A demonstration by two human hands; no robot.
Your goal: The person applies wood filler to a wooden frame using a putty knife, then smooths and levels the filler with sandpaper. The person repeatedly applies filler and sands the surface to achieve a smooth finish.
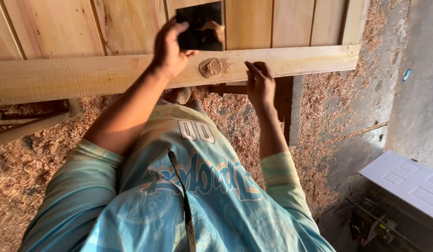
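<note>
L hand point(170, 49) gripped dark flat plate point(201, 26) w/ filler smear. R hand point(259, 84) empty, fingers loosely bent, resting on wooden rail point(85, 77). Putty blob point(213, 67) sat on rail btwn hands, unspread. Filling looked barely begun; smoothing left.

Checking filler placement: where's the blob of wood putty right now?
In the head view, the putty blob sits on the horizontal plank, between the left hand holding a dark scraper and the right hand.
</note>
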